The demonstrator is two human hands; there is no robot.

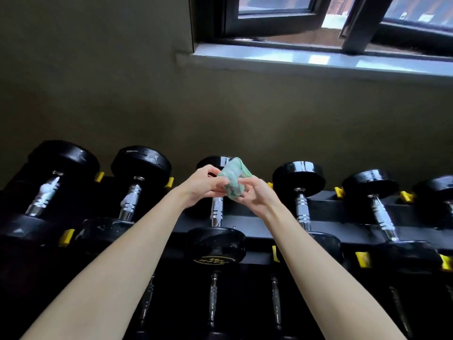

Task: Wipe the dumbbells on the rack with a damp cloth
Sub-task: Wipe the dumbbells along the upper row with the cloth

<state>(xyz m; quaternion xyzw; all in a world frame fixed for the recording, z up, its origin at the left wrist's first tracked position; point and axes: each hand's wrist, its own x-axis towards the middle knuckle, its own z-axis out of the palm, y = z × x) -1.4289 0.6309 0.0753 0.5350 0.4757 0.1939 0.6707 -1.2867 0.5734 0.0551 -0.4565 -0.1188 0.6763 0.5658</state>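
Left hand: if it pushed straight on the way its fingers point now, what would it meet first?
Probably the right hand. The left hand pinches the green cloth, and its fingers point across at the right hand gripping the cloth's other side; depth between them is unclear.

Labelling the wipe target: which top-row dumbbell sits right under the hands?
The third dumbbell from the left: the left hand and right hand hold the green cloth over its handle; its near head bears yellow lettering.
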